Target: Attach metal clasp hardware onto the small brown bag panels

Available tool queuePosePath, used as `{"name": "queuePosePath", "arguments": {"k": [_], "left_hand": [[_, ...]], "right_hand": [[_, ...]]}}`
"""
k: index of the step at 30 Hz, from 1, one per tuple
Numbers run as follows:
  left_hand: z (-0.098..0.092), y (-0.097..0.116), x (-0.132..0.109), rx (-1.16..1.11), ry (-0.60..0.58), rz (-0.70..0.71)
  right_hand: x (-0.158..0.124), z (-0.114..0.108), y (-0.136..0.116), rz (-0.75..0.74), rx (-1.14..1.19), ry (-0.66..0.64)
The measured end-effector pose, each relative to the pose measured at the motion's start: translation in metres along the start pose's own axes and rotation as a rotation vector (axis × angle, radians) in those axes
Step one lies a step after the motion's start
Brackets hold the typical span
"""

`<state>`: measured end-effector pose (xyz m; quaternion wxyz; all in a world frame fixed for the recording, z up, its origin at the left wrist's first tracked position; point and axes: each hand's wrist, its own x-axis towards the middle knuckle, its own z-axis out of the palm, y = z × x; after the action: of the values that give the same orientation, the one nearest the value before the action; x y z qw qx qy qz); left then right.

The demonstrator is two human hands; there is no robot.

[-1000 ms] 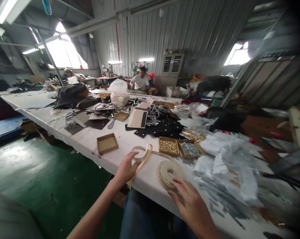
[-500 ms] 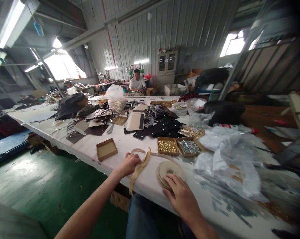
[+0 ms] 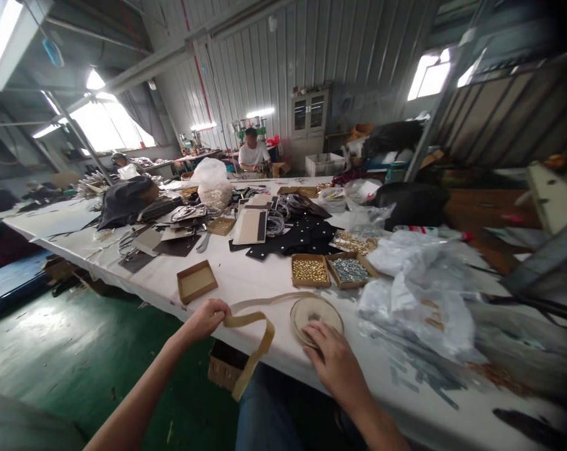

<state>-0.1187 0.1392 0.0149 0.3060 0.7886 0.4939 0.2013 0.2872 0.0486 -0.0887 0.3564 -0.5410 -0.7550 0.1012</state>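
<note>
My left hand (image 3: 207, 317) is closed on a tan strap (image 3: 254, 338) near the table's front edge; the strap's free end hangs down over the edge. The strap runs right to a flat tan roll (image 3: 317, 313) lying on the white table (image 3: 264, 275). My right hand (image 3: 332, 360) rests on the near side of that roll, fingers spread flat on it. Just beyond the roll stand a small box of gold studs (image 3: 310, 270) and a box of silver studs (image 3: 348, 270).
An empty cardboard box (image 3: 196, 281) sits left of my hands. Black fabric pieces (image 3: 302, 238), card sheets and clear plastic bags (image 3: 419, 282) cover the table behind and to the right. A person (image 3: 252, 152) sits at a machine far back. Green floor lies to the left.
My left hand has pulled the strap leftward off the roll, so its loop has flattened and the end now hangs lower over the edge. My right hand stays on the roll.
</note>
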Motion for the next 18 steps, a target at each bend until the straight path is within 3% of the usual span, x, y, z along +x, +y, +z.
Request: {"name": "queuePosePath", "arguments": {"k": [3,5,11,14,18], "left_hand": [[0.009,-0.011,-0.013,0.174,-0.038,0.011],[0.012,-0.014,-0.017,0.173,0.004,-0.01],[0.021,0.005,0.003,0.163,0.337,0.067],[0.034,0.012,0.025,0.267,0.274,0.058],[0.053,0.007,0.049,0.332,0.037,-0.062]], "right_hand": [[-0.001,0.0,0.003,-0.02,0.007,0.007],[-0.001,-0.001,0.003,-0.035,0.011,-0.001],[-0.001,-0.003,0.002,-0.041,0.004,0.007],[-0.002,-0.001,0.004,-0.065,-0.009,0.018],[-0.003,0.002,0.011,-0.104,-0.03,0.021]]}}
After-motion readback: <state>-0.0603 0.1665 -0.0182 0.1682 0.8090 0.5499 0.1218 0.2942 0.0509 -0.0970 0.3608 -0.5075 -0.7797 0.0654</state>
